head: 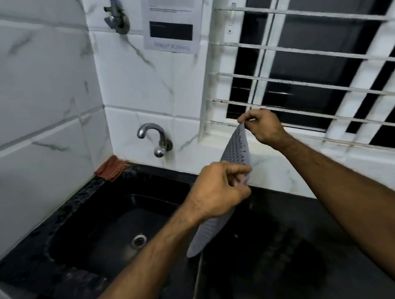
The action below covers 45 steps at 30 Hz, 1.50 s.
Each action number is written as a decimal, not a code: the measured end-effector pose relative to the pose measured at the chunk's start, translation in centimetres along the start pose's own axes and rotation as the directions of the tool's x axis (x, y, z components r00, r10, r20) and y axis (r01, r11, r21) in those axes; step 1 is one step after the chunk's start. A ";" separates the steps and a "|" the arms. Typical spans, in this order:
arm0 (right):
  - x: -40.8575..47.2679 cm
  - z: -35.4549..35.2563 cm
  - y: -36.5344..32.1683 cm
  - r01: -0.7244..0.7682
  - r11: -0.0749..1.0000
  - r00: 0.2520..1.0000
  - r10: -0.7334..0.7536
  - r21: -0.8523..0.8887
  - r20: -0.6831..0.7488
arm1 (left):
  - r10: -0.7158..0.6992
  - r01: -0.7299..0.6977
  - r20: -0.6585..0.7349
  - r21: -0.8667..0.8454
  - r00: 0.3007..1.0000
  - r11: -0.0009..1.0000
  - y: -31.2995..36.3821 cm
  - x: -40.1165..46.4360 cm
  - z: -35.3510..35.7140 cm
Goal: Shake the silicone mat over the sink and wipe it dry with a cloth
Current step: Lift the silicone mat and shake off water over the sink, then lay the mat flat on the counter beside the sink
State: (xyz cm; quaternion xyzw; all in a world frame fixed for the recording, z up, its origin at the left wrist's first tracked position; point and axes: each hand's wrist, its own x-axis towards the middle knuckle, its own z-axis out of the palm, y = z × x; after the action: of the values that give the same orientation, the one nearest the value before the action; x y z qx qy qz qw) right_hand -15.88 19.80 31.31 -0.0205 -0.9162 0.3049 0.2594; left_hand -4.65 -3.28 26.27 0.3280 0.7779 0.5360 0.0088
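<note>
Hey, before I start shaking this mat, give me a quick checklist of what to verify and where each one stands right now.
1. Left hand grips the silicone mat at its near edge: ok.
2. Right hand pinches the mat's top corner: ok.
3. Mat over the sink: not ok, it hangs mostly above the counter at the basin's right edge.
4. Cloth within reach for wiping: ok, it lies at the sink's back left corner.
5. Faucet off: ok, no water stream visible.
6. Mat wetness: cannot tell.

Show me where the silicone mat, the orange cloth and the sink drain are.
silicone mat (236, 150), head view, on its upper dotted face.
orange cloth (111, 168), head view, middle of the folded fabric.
sink drain (139, 240), head view, on the metal strainer.
</note>
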 end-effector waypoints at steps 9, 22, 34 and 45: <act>-11.7 -7.1 18.5 -0.330 0.942 0.944 0.328 0.064 0.034 | -0.156 0.177 0.449 -0.004 0.880 0.984 0.3 0.6 21.3; -27.8 -8.0 34.4 -0.760 0.648 0.646 0.762 -0.059 0.042 | -0.484 0.334 0.443 0.376 0.754 0.864 -9.5 0.7 31.0; -37.6 -5.2 32.5 -0.906 0.408 0.385 0.906 -0.114 0.178 | -0.770 0.688 -0.226 0.638 0.597 0.346 -19.3 -2.2 20.0; -36.4 -3.6 31.3 -0.904 0.424 0.427 0.891 0.056 0.153 | -0.802 0.722 -0.175 0.572 0.571 0.389 -18.9 -1.4 19.8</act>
State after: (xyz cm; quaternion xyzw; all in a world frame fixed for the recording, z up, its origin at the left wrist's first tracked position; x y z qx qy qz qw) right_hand 13.61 40.08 -0.90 -0.4733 -0.7540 0.4554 0.0114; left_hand -5.81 8.38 1.54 -0.0467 0.9615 0.1799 0.2026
